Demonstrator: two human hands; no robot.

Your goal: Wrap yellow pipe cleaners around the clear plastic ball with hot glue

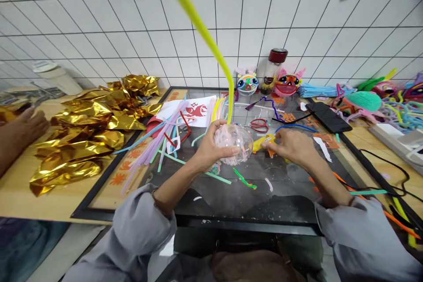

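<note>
My left hand (216,143) is closed around a clear plastic ball (243,145) with pale pink material showing inside it. A long yellow pipe cleaner (211,44) rises from the fingertips of that hand and bends up to the left. My right hand (295,143) is over a yellow hot glue gun (262,142) lying on the dark tabletop, its fingers curled about the handle, which they partly hide. Red-handled scissors (259,126) rest just behind the ball. A short green twisted piece (244,179) lies in front of it.
Crumpled gold foil (89,119) spreads on the left, beside another person's hand (26,128). Lilac pipe cleaners (152,141) lie nearer. Behind are two decorated balls (247,83) and a bottle (271,70). A phone (328,116), power strip (396,141) and cables occupy the right.
</note>
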